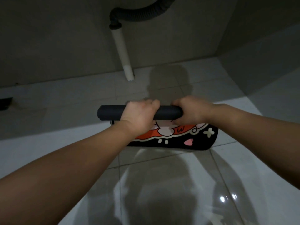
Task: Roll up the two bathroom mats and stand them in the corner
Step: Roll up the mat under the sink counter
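A bathroom mat (191, 140) lies on the tiled floor, black with an orange and white cartoon print, a pink heart and a pale cross. Its far part is wound into a dark roll (112, 113) lying crosswise. My left hand (139, 115) grips the roll a little left of its middle. My right hand (189, 111) grips the roll's right end. Only the near strip of the mat lies flat, toward me. No other mat shows in this view.
A white drain pipe (123, 51) with a dark corrugated hose (138, 11) comes down the grey wall just beyond the roll. The walls meet in a corner (219, 56) at the back right. A dark object (5, 103) lies at the left edge. The floor tiles are glossy.
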Tool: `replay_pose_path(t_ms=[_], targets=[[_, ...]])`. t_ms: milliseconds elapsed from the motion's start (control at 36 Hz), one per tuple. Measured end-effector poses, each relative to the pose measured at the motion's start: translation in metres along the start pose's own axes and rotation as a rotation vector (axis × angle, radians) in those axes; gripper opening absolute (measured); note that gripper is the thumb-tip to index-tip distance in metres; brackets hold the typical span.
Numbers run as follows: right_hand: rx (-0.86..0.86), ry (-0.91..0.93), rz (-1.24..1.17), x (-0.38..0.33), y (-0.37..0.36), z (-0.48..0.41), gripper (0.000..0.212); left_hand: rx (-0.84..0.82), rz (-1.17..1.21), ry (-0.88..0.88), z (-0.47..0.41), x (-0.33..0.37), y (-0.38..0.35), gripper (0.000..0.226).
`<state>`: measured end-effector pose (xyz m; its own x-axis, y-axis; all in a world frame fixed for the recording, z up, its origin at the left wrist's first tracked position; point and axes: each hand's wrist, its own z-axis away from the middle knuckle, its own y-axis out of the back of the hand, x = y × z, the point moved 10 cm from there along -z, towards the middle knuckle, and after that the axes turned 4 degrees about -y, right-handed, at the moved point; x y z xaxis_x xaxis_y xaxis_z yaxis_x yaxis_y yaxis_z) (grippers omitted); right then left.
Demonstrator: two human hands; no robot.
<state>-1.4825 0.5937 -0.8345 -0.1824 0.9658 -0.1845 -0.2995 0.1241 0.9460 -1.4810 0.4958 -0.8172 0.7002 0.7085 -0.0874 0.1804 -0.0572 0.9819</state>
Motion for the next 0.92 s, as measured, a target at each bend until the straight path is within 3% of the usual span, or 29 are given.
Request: replay_pose_path(t_ms=[83, 195, 250, 278, 334, 417, 556, 667, 750, 862, 917], targets=[[0.126, 0.036, 0.141, -0.005, 0.008, 0.005, 0.026, -0.052, 0.069, 0.019, -0.004, -0.005, -0.009, 0.039], [0.467, 0.228, 0.395, -0.024, 0.014, 0.023, 0.025, -0.272, 0.231, 0.096, -0.005, -0.015, -0.035, 0.074], [0.564, 0.263, 0.421, -0.029, 0.015, 0.030, 0.026, -0.321, 0.302, 0.104, -0.002, -0.014, -0.040, 0.073], [0.582, 0.265, 0.417, -0.030, 0.015, 0.031, 0.026, -0.324, 0.330, 0.099, 0.000, -0.011, -0.038, 0.062], [0.589, 0.262, 0.420, -0.031, 0.012, 0.031, 0.028, -0.310, 0.316, 0.075, 0.001, -0.006, -0.033, 0.035], [0.532, 0.266, 0.419, -0.032, 0.008, 0.029, 0.035, -0.255, 0.215, 0.020, 0.003, -0.002, -0.024, 0.026], [-0.006, 0.083, 0.165, -0.018, -0.011, 0.014, 0.049, -0.049, 0.031, -0.121, 0.009, 0.010, -0.009, 0.020], [-0.185, -0.021, -0.046, -0.007, -0.020, 0.012, 0.038, 0.024, 0.029, -0.157, 0.009, 0.017, -0.005, 0.020], [-0.103, -0.017, 0.039, -0.009, -0.013, 0.011, 0.028, -0.036, 0.067, -0.118, 0.003, 0.011, -0.008, 0.027], [0.208, 0.149, 0.362, -0.027, 0.000, 0.020, 0.030, -0.298, 0.175, -0.029, -0.002, 0.004, -0.029, 0.035], [0.286, 0.213, 0.434, -0.033, 0.001, 0.027, 0.031, -0.391, 0.304, 0.006, 0.001, 0.004, -0.039, 0.034]])
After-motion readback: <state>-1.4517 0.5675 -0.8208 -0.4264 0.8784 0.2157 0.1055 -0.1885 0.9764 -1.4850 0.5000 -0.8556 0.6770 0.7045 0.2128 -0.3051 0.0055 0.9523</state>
